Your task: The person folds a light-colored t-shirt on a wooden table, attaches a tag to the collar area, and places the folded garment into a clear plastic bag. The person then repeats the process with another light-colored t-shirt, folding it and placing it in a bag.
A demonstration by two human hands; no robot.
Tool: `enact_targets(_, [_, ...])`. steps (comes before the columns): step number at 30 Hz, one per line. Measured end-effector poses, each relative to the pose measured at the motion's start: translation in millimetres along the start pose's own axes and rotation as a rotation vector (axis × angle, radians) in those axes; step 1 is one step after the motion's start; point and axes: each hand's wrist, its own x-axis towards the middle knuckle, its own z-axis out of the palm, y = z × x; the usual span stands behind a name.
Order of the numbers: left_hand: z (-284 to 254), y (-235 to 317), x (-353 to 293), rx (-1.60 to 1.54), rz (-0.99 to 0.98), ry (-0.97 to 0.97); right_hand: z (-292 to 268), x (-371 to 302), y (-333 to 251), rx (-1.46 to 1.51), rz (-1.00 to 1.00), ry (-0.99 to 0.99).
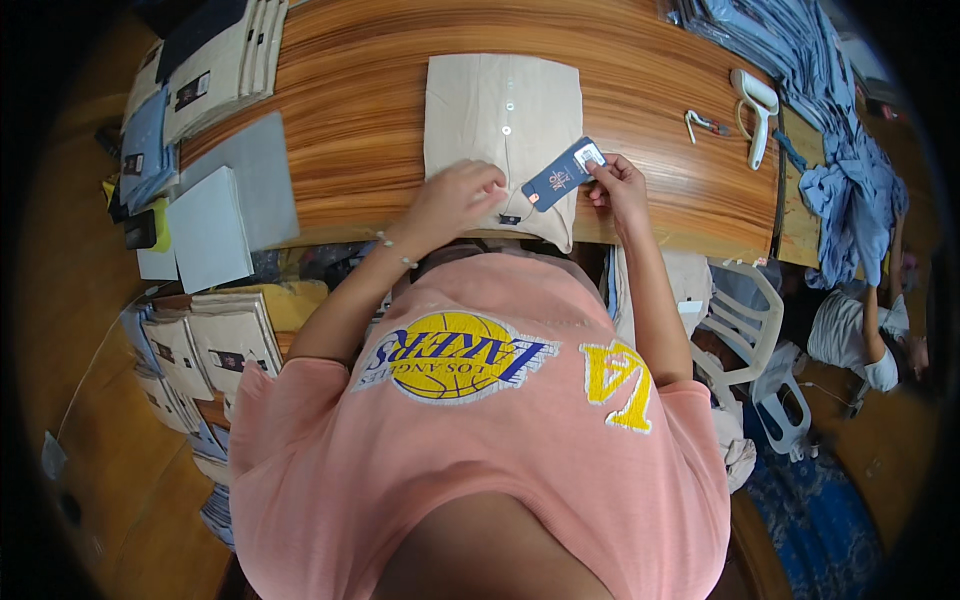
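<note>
A folded cream button-up shirt (465, 110) lies on the wooden table in front of me, with pale buttons down its middle and a small dark label (510, 219) near its close edge. My right hand (622, 190) pinches a dark navy hang tag (552, 184) by its right end, over the shirt's right side. A white sticker shows on the tag beside my fingers. My left hand (462, 207) is over the shirt's near left part, its fingers curled in toward the label; whether anything thin is between them, I cannot make out.
Folded cream garments (210, 85) are stacked at the far left, near white sheets (210, 225). Blue shirts (760, 45) pile up at the far right. A lint roller (757, 110) and a small red-handled tool (708, 124) lie on the table's right. Another person (850, 330) is at the right.
</note>
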Motion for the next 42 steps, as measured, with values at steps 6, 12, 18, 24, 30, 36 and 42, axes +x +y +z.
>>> enact_targets(6, [27.6,-21.0,-8.0,0.079,0.157,-0.080,23.6,26.1,-45.3,-0.190,-0.202,-0.186])
enact_targets(12, [-22.3,-29.0,-32.8,0.035,-0.166,0.254,57.6,56.4,-55.2,-0.784,-0.780,-0.007])
enact_targets(18, [-151.8,-163.8,-148.1,0.496,-0.643,0.777,92.7,42.2,-61.5,-0.555,-0.760,-0.174])
enact_targets(24, [-152.6,-208.0,-209.0,0.452,-0.822,0.657,266.4,1.5,-37.0,-0.771,-0.953,-0.938])
enact_targets(30, [-141.1,-198.0,-202.9,0.501,-0.874,0.705,398.8,-2.1,22.6,-0.697,-1.209,-0.940])
enact_targets(36, [-179.2,-125.9,-181.3,0.422,-0.270,1.156,427.6,18.7,50.6,-0.629,-0.926,-1.097])
enact_targets(42, [-175.1,-41.0,-130.0,-1.119,-0.189,0.771,403.0,23.8,-27.7,0.004,-1.057,-0.770])
